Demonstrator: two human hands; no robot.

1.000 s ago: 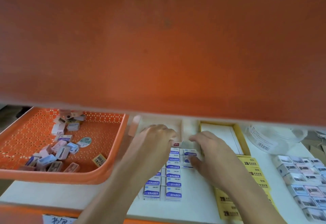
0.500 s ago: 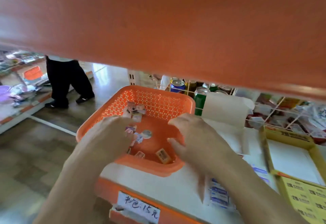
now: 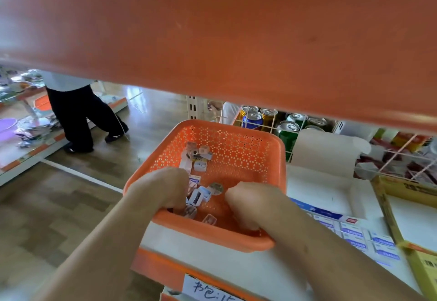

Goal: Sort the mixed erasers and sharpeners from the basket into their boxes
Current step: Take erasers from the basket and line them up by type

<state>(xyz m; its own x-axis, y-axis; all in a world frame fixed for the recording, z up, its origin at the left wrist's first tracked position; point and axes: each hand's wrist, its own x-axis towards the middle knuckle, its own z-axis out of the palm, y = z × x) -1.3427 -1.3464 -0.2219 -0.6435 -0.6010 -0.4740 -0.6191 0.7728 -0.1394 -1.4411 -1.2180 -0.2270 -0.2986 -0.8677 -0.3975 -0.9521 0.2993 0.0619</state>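
An orange upper shelf board [image 3: 212, 40] fills the top of the view, blurred and close to the camera. Below it is the white shelf [image 3: 189, 251] that carries the work.

The orange basket [image 3: 236, 132] sits at the shelf's left end, with its left side at or past the edge, above the floor. Just to its right is the open white box [image 3: 331, 194] with rows of erasers [image 3: 352, 232] in front of it, then a yellow box [image 3: 413, 206] further right.

Both forearms cross the basket's near rim. The left hand [image 3: 163, 189] and the right hand [image 3: 250, 203] are inside the basket with their fingers curled downward. I cannot tell whether either one has clasped a piece or is only raking.

Unsorted sharpeners and erasers lie in two groups: a small heap [image 3: 197, 156] toward the back, and loose pieces [image 3: 199, 196] beside the left hand. Quite a few are left, so the sorting looks only partly done.

- **Tipping:** the wrists seem to bear on the near rim. Weight there, or a sideways tug, could tilt or slide the basket over the shelf end and spill it onto the floor.
- **Mis-sorting:** the pieces are small and alike in size. A blind handful could mix both kinds, so a sharpener might end up among the erasers.
- **Bumping:** the low board above leaves little room, so a quick lift could knock a hand and drop what it carries.
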